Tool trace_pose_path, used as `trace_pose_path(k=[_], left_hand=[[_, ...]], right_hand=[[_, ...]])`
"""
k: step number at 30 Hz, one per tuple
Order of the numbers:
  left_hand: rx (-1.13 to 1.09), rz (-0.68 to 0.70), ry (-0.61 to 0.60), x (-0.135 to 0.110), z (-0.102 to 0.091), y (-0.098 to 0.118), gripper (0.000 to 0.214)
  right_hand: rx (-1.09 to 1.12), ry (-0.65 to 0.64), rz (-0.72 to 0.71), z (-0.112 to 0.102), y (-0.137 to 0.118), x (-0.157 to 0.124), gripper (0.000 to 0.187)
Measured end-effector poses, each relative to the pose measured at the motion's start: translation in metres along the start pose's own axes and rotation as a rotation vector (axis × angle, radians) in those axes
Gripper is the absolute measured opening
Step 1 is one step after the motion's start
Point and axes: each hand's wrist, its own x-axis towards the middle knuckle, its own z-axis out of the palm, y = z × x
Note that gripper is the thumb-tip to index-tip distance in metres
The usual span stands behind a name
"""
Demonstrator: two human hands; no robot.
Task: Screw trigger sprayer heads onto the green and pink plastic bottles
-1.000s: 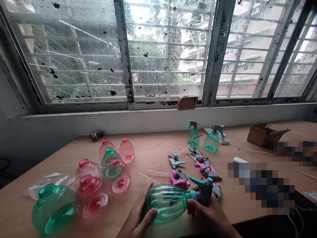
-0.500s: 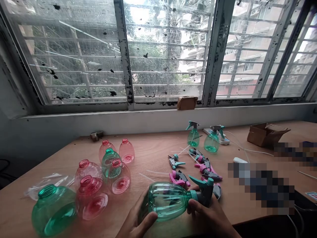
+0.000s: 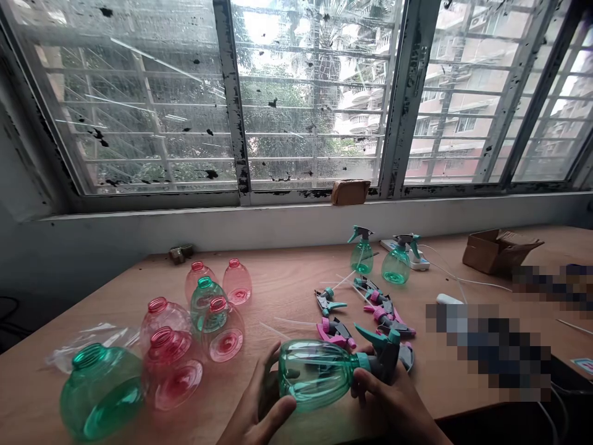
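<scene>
A clear green spray bottle (image 3: 315, 374) lies sideways between my hands, its base to the left and its grey-and-teal trigger sprayer (image 3: 382, 355) to the right. My left hand (image 3: 262, 395) is wrapped around the base end, with the thumb along the near side. At the neck, the fingers of my right hand (image 3: 386, 392) close on the teal collar and sprayer head. Just beyond the bottle lie loose pink-and-grey trigger sprayers (image 3: 336, 334) and a teal one (image 3: 328, 303), with thin tubes.
Green (image 3: 99, 395) and pink open bottles (image 3: 178, 371) stand at left beside a plastic bag (image 3: 99, 340). Two green bottles with sprayers (image 3: 361, 256) stand at the back, near a power strip (image 3: 419, 261). A cardboard box (image 3: 493, 253) sits at right.
The bottle has shifted very slightly to the right, and the fingers of my left hand are a little more spread from its base. Both hands keep their grip.
</scene>
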Motion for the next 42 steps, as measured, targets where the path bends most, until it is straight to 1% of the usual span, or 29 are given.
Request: trace_pose_path(k=[3,5,9,12,14,16,18,21,23,27,29,32,35,37,39,40,42], left_hand=[[0.019,0.025,-0.036,-0.002,-0.001,-0.011,0.094],[0.062,0.067,-0.058,-0.004,0.001,-0.012,0.097],[0.134,0.045,-0.081,-0.006,0.004,0.004,0.097],[0.187,0.015,-0.016,-0.003,0.004,0.017,0.088],[0.225,0.013,0.039,-0.001,0.002,0.02,0.08],[0.247,0.012,0.063,-0.001,0.001,0.018,0.075],[0.224,0.009,0.04,-0.001,0.0,0.01,0.075],[0.14,0.059,-0.013,-0.004,0.002,-0.003,0.085],[0.117,0.105,-0.033,-0.005,0.005,-0.007,0.088],[0.159,0.087,-0.072,-0.005,0.004,-0.001,0.091],[0.21,0.071,-0.061,-0.003,-0.001,0.001,0.089],[0.214,0.064,-0.003,0.002,-0.008,-0.005,0.081],[0.124,0.078,-0.018,0.003,-0.008,-0.016,0.073],[0.078,0.124,-0.052,0.0,-0.004,-0.019,0.077],[0.086,0.166,-0.067,-0.003,0.0,-0.017,0.085],[0.105,0.173,-0.071,-0.004,0.002,-0.015,0.087],[0.143,0.141,-0.088,-0.005,0.003,-0.007,0.09]], right_hand=[[0.007,0.012,0.006,0.0,0.001,0.0,0.045],[0.007,0.011,0.004,0.0,0.002,0.0,0.045],[0.0,0.014,-0.001,0.0,0.003,0.0,0.045],[-0.011,0.004,0.012,0.001,0.001,-0.001,0.046],[-0.02,-0.002,0.014,0.001,-0.001,-0.001,0.047],[-0.027,0.0,0.016,0.001,-0.002,-0.001,0.048],[-0.023,0.001,0.018,0.001,-0.003,0.0,0.048],[-0.005,-0.01,0.016,0.001,-0.002,0.0,0.046],[-0.002,-0.013,0.009,0.0,-0.001,0.0,0.044],[-0.006,-0.016,0.003,0.0,-0.001,-0.001,0.043],[0.0,-0.016,0.01,0.0,-0.001,-0.001,0.043],[0.004,-0.021,0.018,0.0,0.0,-0.001,0.044],[0.005,-0.037,0.012,0.0,0.001,-0.001,0.043],[0.002,-0.04,0.008,-0.001,0.001,-0.001,0.042],[-0.002,-0.041,0.008,-0.001,0.002,-0.001,0.042],[-0.002,-0.04,0.009,-0.001,0.002,-0.001,0.043],[0.002,-0.03,0.016,-0.002,0.001,-0.001,0.044]])
